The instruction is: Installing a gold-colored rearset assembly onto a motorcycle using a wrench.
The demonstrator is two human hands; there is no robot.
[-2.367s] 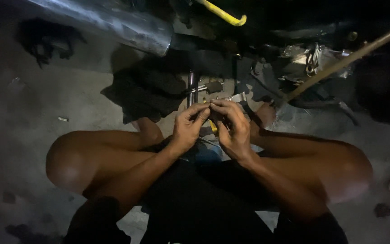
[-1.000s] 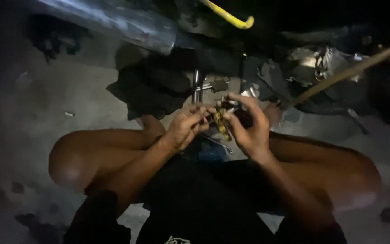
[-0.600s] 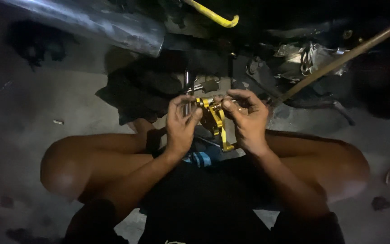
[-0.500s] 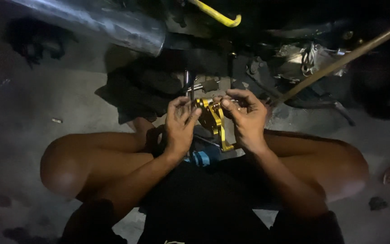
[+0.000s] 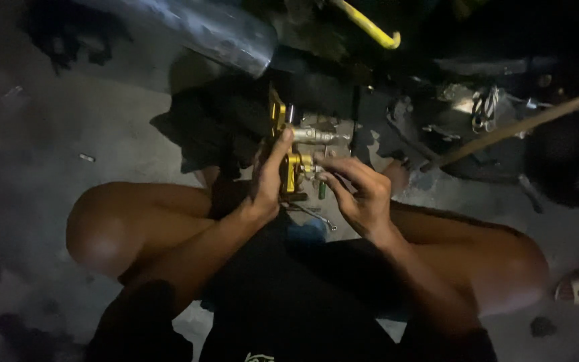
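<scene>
- The left hand (image 5: 268,175) is wrapped around a gold-coloured metal part (image 5: 291,167), a bracket-like piece with a grey metal cylinder (image 5: 313,135) fixed across its far end; the thumb points away up the part's side, so the grip is closed on it.
- The right hand (image 5: 362,191) sits just right of the part, its fingertips (image 5: 322,175) pinched narrowly at something small on the gold body. What they hold is too small to make out.
- The part is held above the person's lap, between the bent knees, in front of a dark cloth (image 5: 212,127) lying on the concrete floor (image 5: 55,134).
- Judging by its look, the part is rigid metal, fairly heavy for its bulk, with hard edges; it may be greasy, so a full wrap around the gold body seems the safest hold, leaving the cylinder end free.
- A thin metal tool (image 5: 313,214) lies near the wrists, below the part.
- Farther off are a shiny metal pipe (image 5: 209,30), a yellow curved tube (image 5: 366,25) and a wooden stick (image 5: 517,126) slanting at right.
</scene>
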